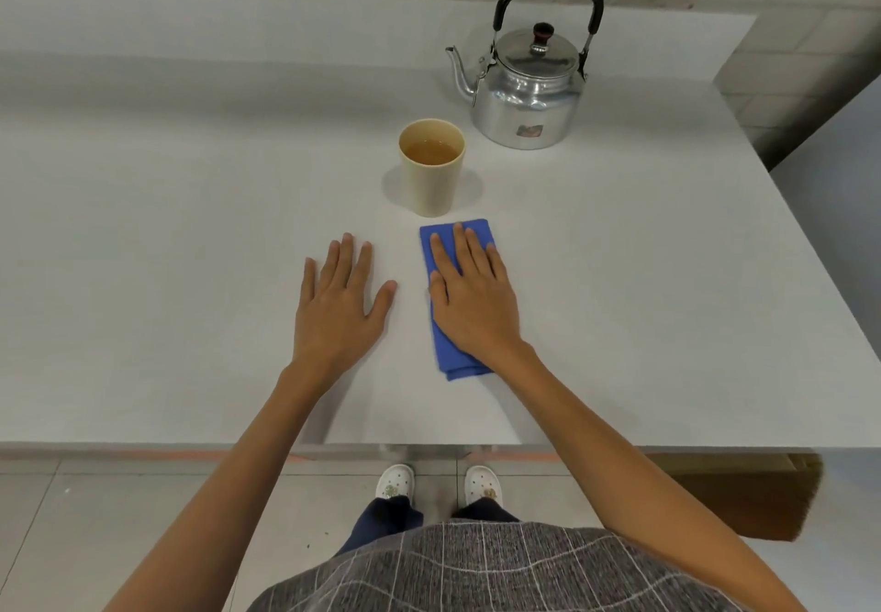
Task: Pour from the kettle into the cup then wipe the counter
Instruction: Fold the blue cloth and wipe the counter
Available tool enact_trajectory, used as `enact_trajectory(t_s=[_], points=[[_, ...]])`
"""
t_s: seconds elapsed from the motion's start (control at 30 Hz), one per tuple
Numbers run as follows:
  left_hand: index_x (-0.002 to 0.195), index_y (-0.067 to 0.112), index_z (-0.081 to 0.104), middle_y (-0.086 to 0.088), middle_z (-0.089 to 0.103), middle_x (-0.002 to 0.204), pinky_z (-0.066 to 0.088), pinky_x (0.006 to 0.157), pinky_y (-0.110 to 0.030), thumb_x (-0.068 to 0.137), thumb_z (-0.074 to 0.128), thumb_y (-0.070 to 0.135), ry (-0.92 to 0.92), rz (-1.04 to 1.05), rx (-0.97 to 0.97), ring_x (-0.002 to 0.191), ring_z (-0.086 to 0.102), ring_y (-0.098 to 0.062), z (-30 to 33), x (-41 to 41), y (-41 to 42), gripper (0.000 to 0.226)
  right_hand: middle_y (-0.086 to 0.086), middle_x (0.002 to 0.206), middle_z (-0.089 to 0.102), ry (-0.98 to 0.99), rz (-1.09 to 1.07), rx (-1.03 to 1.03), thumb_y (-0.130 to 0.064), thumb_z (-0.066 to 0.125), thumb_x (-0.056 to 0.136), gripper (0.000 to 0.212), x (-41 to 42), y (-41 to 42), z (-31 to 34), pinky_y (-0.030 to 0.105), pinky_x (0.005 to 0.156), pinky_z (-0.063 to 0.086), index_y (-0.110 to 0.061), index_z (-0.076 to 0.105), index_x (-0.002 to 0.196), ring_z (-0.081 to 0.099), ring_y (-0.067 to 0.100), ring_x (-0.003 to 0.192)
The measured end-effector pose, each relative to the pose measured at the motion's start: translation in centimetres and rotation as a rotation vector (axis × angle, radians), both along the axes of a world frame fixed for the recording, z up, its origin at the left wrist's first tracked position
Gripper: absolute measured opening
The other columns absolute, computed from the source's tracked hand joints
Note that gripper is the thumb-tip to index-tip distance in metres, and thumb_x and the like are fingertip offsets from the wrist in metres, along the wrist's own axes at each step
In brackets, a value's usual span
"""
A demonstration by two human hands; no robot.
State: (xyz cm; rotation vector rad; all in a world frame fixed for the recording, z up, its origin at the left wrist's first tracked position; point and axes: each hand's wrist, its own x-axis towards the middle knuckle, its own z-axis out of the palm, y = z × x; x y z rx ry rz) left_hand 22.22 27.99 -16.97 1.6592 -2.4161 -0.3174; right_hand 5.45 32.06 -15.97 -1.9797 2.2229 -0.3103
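A shiny metal kettle (524, 92) with a black handle stands upright at the back right of the white counter (190, 230), spout pointing left. In front of it stands a beige cup (431, 173) holding amber liquid. Just below the cup lies a folded blue cloth (443, 354). My right hand (472, 297) presses flat on the cloth, fingers spread and pointing toward the cup. My left hand (336, 301) rests flat on the bare counter beside the cloth, holding nothing.
The counter's front edge runs across below my forearms, and its right edge slants away past the kettle. A brown cardboard box (743, 492) sits on the tiled floor under the right end. A tiled wall rises behind the counter.
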Motion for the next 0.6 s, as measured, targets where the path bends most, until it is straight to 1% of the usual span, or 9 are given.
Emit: enact_trajectory(t_s=[0.1,0.2,0.27,0.37,0.47,0.6], points=[[0.15,0.019,0.008,-0.005,0.004,0.16,-0.004,0.119,-0.039,0.094,0.021,0.054,0.0,-0.006,0.001,0.148,0.0,-0.018,0.0,0.1,0.0,0.067,0.008,0.161,0.004,-0.016,0.056,-0.007,-0.034,0.022,0.101,0.053,0.3,1.7,-0.1,0.036,0.12,-0.002,-0.019,0.008,0.151,0.0,0.02,0.148],[0.15,0.018,0.012,-0.006,0.006,0.16,-0.003,0.12,-0.04,0.095,0.025,0.053,0.041,-0.006,0.018,0.148,0.001,-0.019,0.2,0.0,0.0,0.067,0.005,0.161,0.004,-0.026,0.094,0.003,-0.036,0.021,0.101,0.053,-0.3,4.4,-0.1,0.032,0.119,-0.006,-0.02,0.007,0.151,-0.001,0.017,0.148],[0.149,0.017,0.017,-0.007,0.01,0.16,-0.001,0.12,-0.041,0.095,0.028,0.052,0.065,-0.007,0.018,0.148,0.003,-0.02,0.3,0.0,0.1,0.065,0.003,0.161,0.006,-0.025,0.081,0.005,-0.037,0.022,0.101,0.053,-1.6,6.2,-0.2,0.03,0.119,-0.007,-0.022,0.01,0.15,0.0,0.015,0.148],[0.145,0.013,0.03,-0.01,0.021,0.157,0.004,0.121,-0.044,0.095,0.034,0.048,0.103,0.0,-0.016,0.147,0.012,-0.023,0.5,-0.1,0.4,0.062,0.004,0.159,0.015,-0.042,0.015,-0.024,-0.035,0.029,0.1,0.052,-4.4,7.8,0.0,0.029,0.119,-0.001,-0.021,0.02,0.149,0.009,0.016,0.148],[0.14,0.011,0.039,-0.013,0.028,0.154,0.006,0.12,-0.043,0.094,0.041,0.045,0.148,0.003,-0.027,0.146,0.018,-0.025,0.7,-0.2,0.4,0.058,0.007,0.158,0.021,-0.041,-0.063,-0.041,-0.032,0.035,0.1,0.051,-7.1,7.2,0.0,0.03,0.117,0.004,-0.018,0.026,0.148,0.017,0.02,0.146],[0.134,0.009,0.048,-0.015,0.036,0.15,0.009,0.119,-0.04,0.093,0.048,0.04,0.222,0.01,-0.035,0.143,0.025,-0.027,1.0,-0.1,0.6,0.051,0.009,0.159,0.017,-0.025,-0.118,-0.029,-0.033,0.032,0.1,0.052,-8.3,3.5,-0.1,0.036,0.119,0.007,-0.018,0.021,0.149,0.013,0.022,0.147]])
